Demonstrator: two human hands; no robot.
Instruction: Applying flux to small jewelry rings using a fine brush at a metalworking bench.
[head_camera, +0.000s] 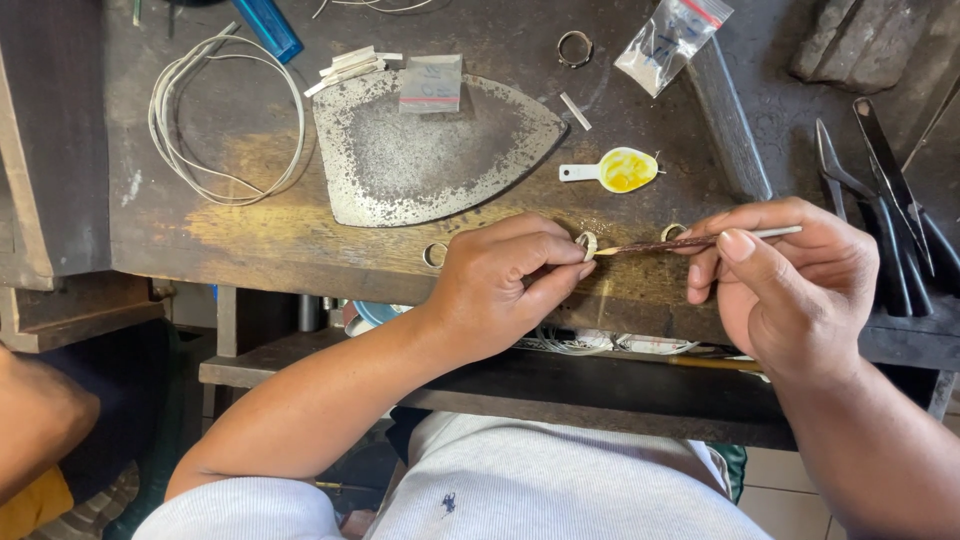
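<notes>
Now we pinch a small pale ring (586, 245) between thumb and fingertips of our left hand (505, 285), right at the front edge of the worn workbench (250, 235). Our right hand (790, 285) grips a thin file (690, 241) in closed fingers, its tip touching the ring, perhaps passing through it; the view is too small to tell. Just behind sit a flat iron-shaped metal plate (430, 150) and a small spoon of yellow paste (615, 170). Pliers (890, 200) lie to our right.
</notes>
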